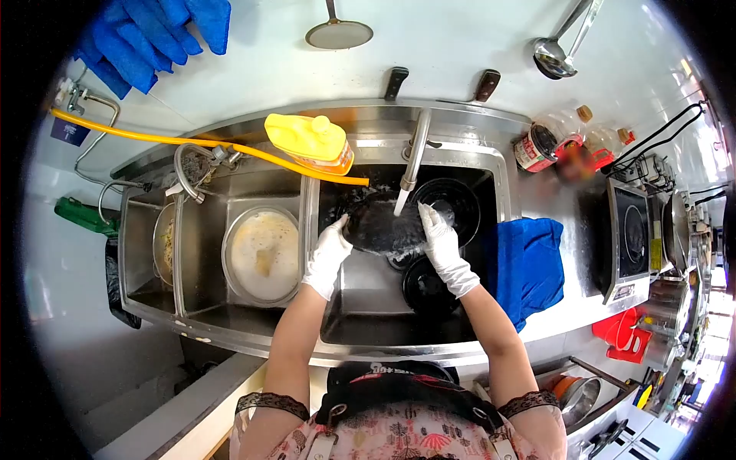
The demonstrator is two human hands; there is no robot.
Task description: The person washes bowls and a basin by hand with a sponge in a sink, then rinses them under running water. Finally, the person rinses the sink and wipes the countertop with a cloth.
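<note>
Under the running faucet [415, 157], a wet black plate [376, 226] is held between my two hands above the right sink basin [360, 303]. My white-gloved left hand [330, 255] grips its left edge, with the fingers partly behind it. On the opposite side, my gloved right hand [442, 244] has its fingers closed over the right edge. Water splashes across the dark surface. Beneath and beside it in the basin lie more black dishes, one round dish [464, 201] behind my right hand and another dish [426, 287] nearer to me.
A large bowl of cloudy liquid [263, 253] stands in the middle basin. Behind it are a yellow jug [310, 142] and a yellow hose [253, 159]. A blue cloth [529, 264] drapes over the counter at right, before an induction cooker [630, 234]. Knives [396, 83] hang on the wall.
</note>
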